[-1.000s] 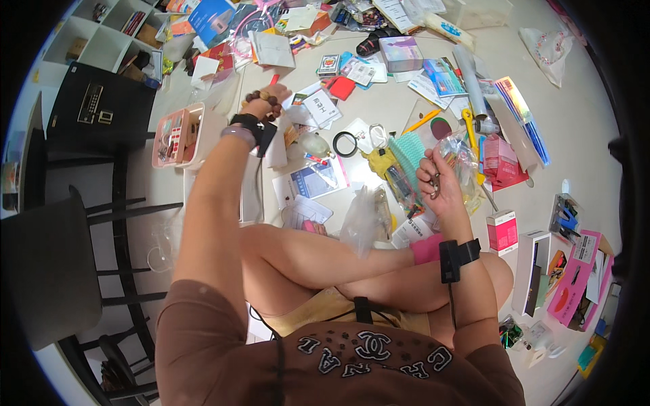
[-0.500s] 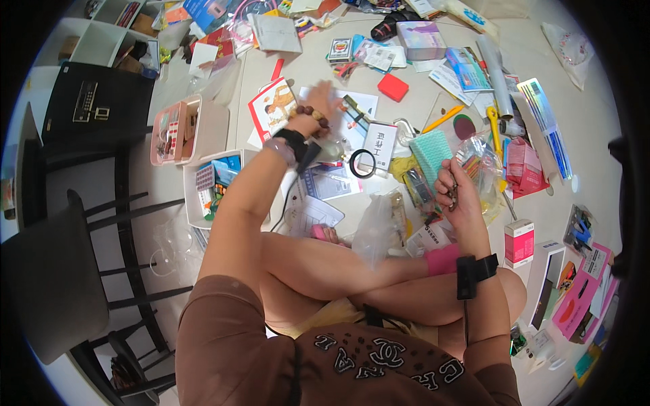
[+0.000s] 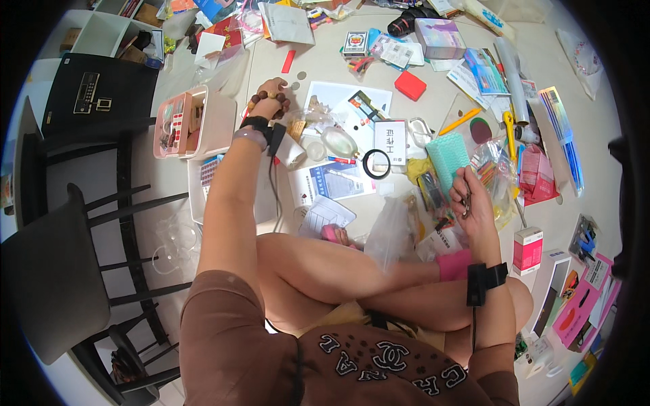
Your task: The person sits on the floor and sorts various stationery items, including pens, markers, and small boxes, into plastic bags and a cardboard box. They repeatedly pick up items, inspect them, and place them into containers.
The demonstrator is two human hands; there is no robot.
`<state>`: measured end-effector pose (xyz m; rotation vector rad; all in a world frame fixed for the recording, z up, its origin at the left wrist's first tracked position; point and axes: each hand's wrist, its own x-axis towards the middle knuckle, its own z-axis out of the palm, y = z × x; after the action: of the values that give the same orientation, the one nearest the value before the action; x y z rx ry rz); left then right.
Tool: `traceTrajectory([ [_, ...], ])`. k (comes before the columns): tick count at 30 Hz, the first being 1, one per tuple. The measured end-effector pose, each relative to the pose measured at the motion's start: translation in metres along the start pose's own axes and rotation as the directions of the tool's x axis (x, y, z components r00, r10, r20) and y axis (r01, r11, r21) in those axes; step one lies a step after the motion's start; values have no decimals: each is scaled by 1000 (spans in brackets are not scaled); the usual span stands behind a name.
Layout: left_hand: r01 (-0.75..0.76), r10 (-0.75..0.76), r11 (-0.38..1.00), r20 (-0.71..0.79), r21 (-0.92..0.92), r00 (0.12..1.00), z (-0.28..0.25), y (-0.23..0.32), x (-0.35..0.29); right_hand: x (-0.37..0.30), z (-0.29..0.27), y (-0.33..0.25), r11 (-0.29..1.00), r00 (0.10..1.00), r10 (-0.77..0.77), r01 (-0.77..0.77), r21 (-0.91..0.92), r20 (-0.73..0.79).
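"What's in hand?"
"The right hand (image 3: 478,208) curls its fingers around a small dark shiny object (image 3: 466,204); the left hand (image 3: 272,86) half-curls, contents unclear"
"Around?"
"Pale floor (image 3: 325,66) strewn with papers (image 3: 340,180), dark chair (image 3: 57,271) leftward"

White open-compartment shelving (image 3: 95,35) stands far left, a black slender-legged chair (image 3: 57,271) near left; pale tiled floor (image 3: 328,62) extends right.

Cannot identify the small dark object (image 3: 466,206) in the right hand (image 3: 477,204), mostly covered by fingers. Cannot see the palm of the left hand (image 3: 272,88), the white bin (image 3: 196,196) behind the left forearm (image 3: 229,179), or the blue box (image 3: 215,8) beyond the top edge.
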<state>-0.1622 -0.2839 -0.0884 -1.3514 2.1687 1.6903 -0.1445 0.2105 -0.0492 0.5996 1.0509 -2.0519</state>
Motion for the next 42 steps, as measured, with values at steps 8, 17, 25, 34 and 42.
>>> traceTrajectory([
  [8,133,-135,970,4,-204,991,29,2,44,1,-6,0,1000,995,-20,22,16,-95],
  [17,-7,8,1000,47,-15,999,40,25,39,-3,2,-1,1000,999,-30,31,5,-35],
  [25,79,53,819,213,-569,976,34,-17,111,-5,2,-3,997,999,-31,28,68,35],
  [34,33,-75,949,-123,-312,990,50,21,53,-6,-3,-2,995,999,-6,2,99,33],
  [42,122,-152,955,-97,-270,984,48,27,45,-6,0,-2,996,1000,-10,9,87,16],
])
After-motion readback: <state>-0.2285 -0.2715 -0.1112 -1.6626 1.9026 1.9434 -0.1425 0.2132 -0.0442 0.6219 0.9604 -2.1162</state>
